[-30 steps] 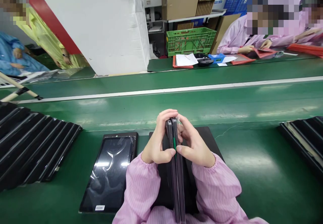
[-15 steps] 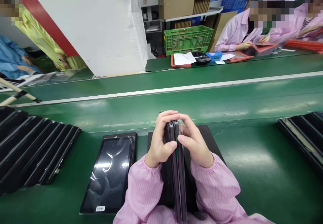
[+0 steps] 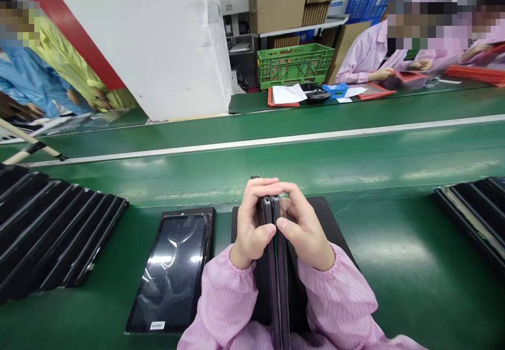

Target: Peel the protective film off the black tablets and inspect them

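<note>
A dark tablet (image 3: 278, 287) stands on its long edge between my hands, its narrow side facing up and a seam running along it. A thin green strip shows in the seam near my thumbs. My left hand (image 3: 252, 234) wraps its left face, thumb on the seam. From the other side my right hand (image 3: 303, 231) grips the right face, with its thumb at the seam too. The fingertips of both hands meet over the far end. Beneath lies a black pad (image 3: 327, 223), partly covered by my hands and sleeves. To the left, a tablet with a glossy screen (image 3: 173, 266) lies flat.
Overlapping black tablets or panels (image 3: 59, 234) lie in a row at the left, and several more (image 3: 477, 213) at the right. Beyond the green bench (image 3: 394, 266) runs a white strip (image 3: 236, 143). Co-workers sit across at right and stand at far left. A green crate (image 3: 294, 66) stands behind.
Both hands and the held tablet sit slightly lower in view, with the same grip. At the upper right, a co-worker's hands have shifted around the red-edged pieces.
</note>
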Action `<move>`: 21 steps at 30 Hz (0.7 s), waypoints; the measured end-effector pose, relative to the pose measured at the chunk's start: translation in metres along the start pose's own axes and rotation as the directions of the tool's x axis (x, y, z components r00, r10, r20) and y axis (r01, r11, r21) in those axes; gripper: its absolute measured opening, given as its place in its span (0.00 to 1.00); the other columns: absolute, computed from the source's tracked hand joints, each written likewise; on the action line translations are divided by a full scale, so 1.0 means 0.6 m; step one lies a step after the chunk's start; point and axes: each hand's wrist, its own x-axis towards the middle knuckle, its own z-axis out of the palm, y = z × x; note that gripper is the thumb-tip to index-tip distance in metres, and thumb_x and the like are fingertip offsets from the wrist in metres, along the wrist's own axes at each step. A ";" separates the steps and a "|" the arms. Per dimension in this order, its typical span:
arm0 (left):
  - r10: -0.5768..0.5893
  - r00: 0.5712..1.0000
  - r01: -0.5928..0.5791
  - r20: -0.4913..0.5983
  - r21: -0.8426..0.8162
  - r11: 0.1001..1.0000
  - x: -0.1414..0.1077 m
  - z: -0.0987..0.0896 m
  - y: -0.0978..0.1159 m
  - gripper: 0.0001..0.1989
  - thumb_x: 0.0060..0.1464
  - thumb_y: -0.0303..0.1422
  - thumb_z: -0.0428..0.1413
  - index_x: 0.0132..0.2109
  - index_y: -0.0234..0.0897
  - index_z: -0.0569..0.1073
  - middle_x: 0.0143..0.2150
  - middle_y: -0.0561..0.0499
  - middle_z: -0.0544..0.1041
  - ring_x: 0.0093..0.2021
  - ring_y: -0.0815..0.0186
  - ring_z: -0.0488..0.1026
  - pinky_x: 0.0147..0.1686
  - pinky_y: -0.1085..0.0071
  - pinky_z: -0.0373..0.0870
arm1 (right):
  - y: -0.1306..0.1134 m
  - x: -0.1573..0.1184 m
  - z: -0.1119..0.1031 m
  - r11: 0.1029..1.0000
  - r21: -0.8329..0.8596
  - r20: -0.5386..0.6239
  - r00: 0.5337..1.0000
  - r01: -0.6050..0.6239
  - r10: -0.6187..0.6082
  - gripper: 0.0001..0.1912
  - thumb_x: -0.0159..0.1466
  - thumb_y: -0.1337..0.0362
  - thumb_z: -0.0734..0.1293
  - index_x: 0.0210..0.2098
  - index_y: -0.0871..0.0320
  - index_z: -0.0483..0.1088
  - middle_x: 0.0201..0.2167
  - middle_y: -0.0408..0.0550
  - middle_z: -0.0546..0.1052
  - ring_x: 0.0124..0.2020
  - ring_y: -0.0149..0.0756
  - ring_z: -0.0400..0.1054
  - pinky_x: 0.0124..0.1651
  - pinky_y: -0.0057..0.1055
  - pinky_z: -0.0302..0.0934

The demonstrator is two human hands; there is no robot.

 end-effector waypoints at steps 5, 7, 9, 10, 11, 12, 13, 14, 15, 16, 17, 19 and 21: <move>0.026 0.999 -0.025 -0.026 0.039 0.999 -0.004 0.005 0.006 0.22 0.54 0.53 0.55 0.48 0.44 0.76 0.50 0.46 0.74 0.52 0.51 0.71 0.54 0.51 0.66 | -0.002 -0.003 0.000 1.000 0.016 0.000 1.000 0.019 -0.019 0.17 0.61 0.66 0.62 0.51 0.53 0.62 0.22 0.35 0.60 0.22 0.31 0.55 0.28 0.29 0.51; 0.029 0.999 -0.027 -0.031 0.044 0.999 -0.006 0.007 0.009 0.22 0.55 0.53 0.55 0.48 0.44 0.76 0.50 0.47 0.74 0.52 0.52 0.71 0.54 0.51 0.65 | 0.001 -0.005 -0.001 0.999 0.036 -0.007 1.000 0.029 -0.029 0.17 0.62 0.65 0.61 0.51 0.53 0.62 0.22 0.35 0.61 0.22 0.31 0.55 0.28 0.29 0.51; 0.032 0.999 -0.031 -0.032 0.044 0.999 -0.006 0.008 0.011 0.21 0.55 0.52 0.55 0.48 0.44 0.76 0.49 0.47 0.74 0.52 0.53 0.72 0.54 0.53 0.65 | 0.001 -0.006 -0.001 0.998 0.037 -0.008 0.999 0.041 -0.041 0.17 0.63 0.65 0.61 0.52 0.53 0.62 0.23 0.35 0.61 0.22 0.31 0.55 0.28 0.29 0.52; 0.036 0.999 -0.035 -0.032 0.047 0.998 -0.006 0.008 0.012 0.21 0.55 0.52 0.55 0.47 0.44 0.76 0.49 0.47 0.75 0.51 0.53 0.72 0.54 0.53 0.65 | 0.001 -0.006 -0.002 0.998 0.031 -0.005 0.999 0.046 -0.046 0.17 0.63 0.66 0.61 0.52 0.53 0.62 0.23 0.35 0.61 0.23 0.31 0.55 0.28 0.29 0.52; 0.041 0.999 -0.040 -0.032 0.050 0.998 -0.006 0.008 0.012 0.21 0.55 0.52 0.55 0.47 0.44 0.76 0.49 0.47 0.75 0.51 0.53 0.72 0.54 0.53 0.65 | -0.001 -0.006 -0.002 0.998 0.023 -0.001 0.999 0.051 -0.051 0.17 0.63 0.66 0.61 0.52 0.53 0.62 0.23 0.35 0.61 0.23 0.31 0.55 0.28 0.29 0.52; 0.045 0.998 -0.044 -0.032 0.052 0.998 -0.005 0.007 0.013 0.21 0.55 0.52 0.55 0.47 0.43 0.77 0.49 0.47 0.75 0.51 0.53 0.72 0.54 0.53 0.66 | -0.003 -0.006 -0.002 0.998 0.016 0.002 0.998 0.056 -0.056 0.17 0.64 0.66 0.61 0.52 0.53 0.62 0.22 0.35 0.60 0.23 0.30 0.55 0.28 0.28 0.51; 0.047 0.998 -0.045 -0.033 0.053 0.998 -0.005 0.006 0.014 0.21 0.55 0.51 0.56 0.47 0.43 0.77 0.49 0.47 0.75 0.51 0.53 0.72 0.54 0.54 0.66 | -0.004 -0.006 -0.002 0.998 0.010 0.004 0.998 0.059 -0.059 0.16 0.64 0.66 0.61 0.52 0.53 0.62 0.22 0.34 0.60 0.23 0.30 0.55 0.28 0.28 0.51; 0.049 0.998 -0.047 -0.034 0.051 0.998 -0.004 0.005 0.014 0.20 0.55 0.51 0.56 0.47 0.43 0.77 0.49 0.47 0.75 0.51 0.54 0.72 0.54 0.54 0.66 | -0.006 -0.005 -0.002 0.998 0.006 0.007 0.998 0.060 -0.060 0.16 0.64 0.66 0.61 0.52 0.53 0.62 0.22 0.34 0.60 0.23 0.30 0.55 0.28 0.28 0.51; 0.050 0.998 -0.048 -0.036 0.048 0.998 -0.004 0.004 0.015 0.20 0.55 0.50 0.56 0.47 0.43 0.77 0.48 0.47 0.75 0.51 0.54 0.72 0.54 0.55 0.66 | -0.008 -0.005 -0.002 0.998 0.004 0.009 0.998 0.060 -0.060 0.16 0.64 0.66 0.61 0.51 0.53 0.62 0.22 0.34 0.59 0.22 0.30 0.54 0.27 0.27 0.51; 0.051 0.998 -0.049 -0.038 0.045 0.998 -0.005 0.003 0.016 0.20 0.55 0.50 0.56 0.48 0.44 0.77 0.48 0.48 0.75 0.51 0.54 0.72 0.54 0.56 0.66 | -0.008 -0.004 -0.001 0.998 0.003 0.012 0.998 0.059 -0.059 0.16 0.63 0.67 0.61 0.51 0.53 0.62 0.22 0.34 0.59 0.22 0.29 0.54 0.27 0.27 0.50; 0.051 0.998 -0.050 -0.039 0.043 0.998 -0.005 0.003 0.017 0.20 0.55 0.50 0.56 0.48 0.44 0.77 0.48 0.48 0.75 0.51 0.54 0.72 0.55 0.56 0.66 | -0.009 -0.004 -0.001 0.998 0.004 0.013 0.998 0.057 -0.057 0.16 0.63 0.67 0.61 0.51 0.54 0.62 0.22 0.34 0.59 0.22 0.29 0.54 0.27 0.27 0.50; 0.036 0.999 -0.035 -0.031 0.040 0.999 -0.007 0.005 0.019 0.20 0.55 0.50 0.56 0.48 0.44 0.77 0.49 0.47 0.75 0.52 0.54 0.72 0.56 0.55 0.65 | -0.007 -0.005 -0.001 0.999 0.001 0.008 0.999 0.043 -0.043 0.16 0.63 0.66 0.61 0.51 0.53 0.62 0.22 0.34 0.60 0.22 0.29 0.55 0.28 0.27 0.51; -0.020 0.997 0.021 -0.074 0.005 1.000 -0.011 0.012 0.015 0.24 0.54 0.52 0.54 0.51 0.45 0.77 0.55 0.46 0.73 0.57 0.51 0.69 0.58 0.54 0.64 | -0.006 -0.006 -0.002 1.000 0.001 -0.009 1.000 0.020 -0.020 0.17 0.64 0.65 0.61 0.52 0.53 0.62 0.22 0.34 0.60 0.22 0.30 0.55 0.28 0.28 0.51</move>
